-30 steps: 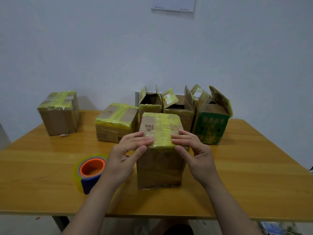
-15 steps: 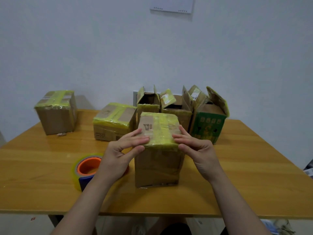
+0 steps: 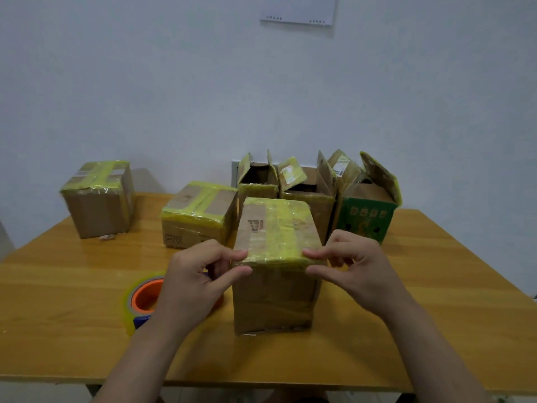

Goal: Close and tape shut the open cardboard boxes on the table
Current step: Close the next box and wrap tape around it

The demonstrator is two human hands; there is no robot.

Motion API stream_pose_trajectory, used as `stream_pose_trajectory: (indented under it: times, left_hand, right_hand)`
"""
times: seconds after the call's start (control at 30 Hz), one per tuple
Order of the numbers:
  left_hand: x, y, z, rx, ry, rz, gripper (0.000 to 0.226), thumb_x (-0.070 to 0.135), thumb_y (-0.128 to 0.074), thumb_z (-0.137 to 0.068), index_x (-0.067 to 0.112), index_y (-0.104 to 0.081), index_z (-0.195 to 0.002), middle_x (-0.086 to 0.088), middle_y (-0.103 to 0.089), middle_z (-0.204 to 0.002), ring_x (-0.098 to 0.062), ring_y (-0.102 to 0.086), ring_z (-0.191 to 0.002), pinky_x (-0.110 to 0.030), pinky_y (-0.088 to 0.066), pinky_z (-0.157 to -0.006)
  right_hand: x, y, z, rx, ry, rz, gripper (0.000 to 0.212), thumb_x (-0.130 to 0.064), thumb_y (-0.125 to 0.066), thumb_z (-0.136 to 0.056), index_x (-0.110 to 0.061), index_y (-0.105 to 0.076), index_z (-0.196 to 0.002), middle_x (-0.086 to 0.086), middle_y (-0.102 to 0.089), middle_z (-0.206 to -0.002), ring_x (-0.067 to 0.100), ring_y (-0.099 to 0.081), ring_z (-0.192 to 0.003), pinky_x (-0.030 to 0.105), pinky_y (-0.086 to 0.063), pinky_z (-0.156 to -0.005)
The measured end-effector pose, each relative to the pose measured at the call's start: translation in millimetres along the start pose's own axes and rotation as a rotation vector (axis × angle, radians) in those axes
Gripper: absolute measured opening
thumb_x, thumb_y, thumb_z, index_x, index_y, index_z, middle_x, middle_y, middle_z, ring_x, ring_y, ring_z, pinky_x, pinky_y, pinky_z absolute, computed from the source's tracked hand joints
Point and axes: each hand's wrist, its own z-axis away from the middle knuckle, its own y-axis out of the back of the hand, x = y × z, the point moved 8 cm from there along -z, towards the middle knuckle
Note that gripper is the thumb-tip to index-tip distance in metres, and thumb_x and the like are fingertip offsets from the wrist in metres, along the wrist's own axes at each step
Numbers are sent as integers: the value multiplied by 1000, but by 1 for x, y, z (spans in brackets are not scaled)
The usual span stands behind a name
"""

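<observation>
Head view: taped box (image 3: 276,257) sits upright at centre frame on the table (image 3: 436,286). Flaps are down, and yellow tape runs front-to-back over the top and down the near face.

Left hand (image 3: 197,283) and right hand (image 3: 357,271) each pinch the near top edge, one at each near corner. Index finger is on top, thumb on the front face, and the other fingers are curled on nothing. My read: I'm pressing the tape end flat, so this box is about done.

Geometry that matters next:
- Three open ones stand in a row directly behind the taped box: small brown box (image 3: 257,181), wide brown box (image 3: 308,196) and green box (image 3: 366,219), all with flaps up.
- The taped box blocks the straight reach to the two brown ones, so it probably has to go aside first.
- The finished pile is in the left half of the frame: far-left sealed box (image 3: 98,199) and second sealed box (image 3: 200,213). Left is the likely way out.
- The green box lies up and right of my right hand, so that hand is nearer and has the clearest path.
- Tape roll (image 3: 145,298) is lower left, partly hidden behind my left hand, so the left hand takes it.
</observation>
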Motion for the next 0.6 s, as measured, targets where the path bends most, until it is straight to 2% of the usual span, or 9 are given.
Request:
stream_pose_trajectory:
  times: [0.1, 0.23, 0.37, 0.47, 0.53, 0.6]
  left_hand:
    - [-10, -2, -6, -43, 80, 111, 14, 36, -79, -78, 24, -75, -82, 7, -65, -72, -18, -65, -72, -28, -58, -69]
    - [-13, -8, -6, -42, 109, 165, 10, 34, -78, -80, 25, -73, -81, 6, -66, -74, -20, -63, -73, -36, -56, -65]
    - [-8, -6, -10, -44, 40, 72, 14, 42, -80, -86, 31, -74, -90, 8, -60, -80, -21, -57, -75, -31, -50, -63]
    - [-7, -8, -15, -63, 14, 33, 32, 44, -84, -79, 33, -79, -108, 10, -61, -100, -18, -57, -93, -22, -50, -70]
    - [-5, -16, -16, -75, 14, 64, 30, 39, -81, -78, 28, -81, -105, 13, -63, -105, -18, -59, -104, -26, -55, -76]
    - [-1, -22, -19, -71, 7, 59, 23, 38, -80, -79, 25, -82, -97, 15, -65, -98, -18, -59, -101, -26, -53, -75]
  right_hand:
    - [1, 2, -5, -35, 2, -29, 27, -32, -79, -81, -26, -81, -108, -9, -64, -80, 14, -58, -72, 19, -44, -60]
    - [1, -3, 2, 84, 41, -123, 21, -26, -78, -84, -21, -82, -104, -4, -65, -78, 20, -60, -71, 33, -49, -57]
    - [4, -1, 3, 99, 3, -123, 24, -34, -80, -81, -23, -82, -103, -3, -61, -75, 17, -54, -67, 24, -44, -57]
    - [-2, -2, -2, 104, 23, -83, 24, -39, -80, -80, -21, -82, -97, -8, -61, -74, 15, -54, -65, 22, -44, -57]
    - [-8, -4, -2, 130, 69, -59, 15, -31, -80, -82, -20, -81, -93, -14, -61, -74, 12, -55, -66, 20, -44, -57]
    - [-13, -6, 1, 148, 104, -36, 8, -24, -80, -84, -20, -79, -91, -18, -59, -75, 8, -55, -66, 14, -41, -58]
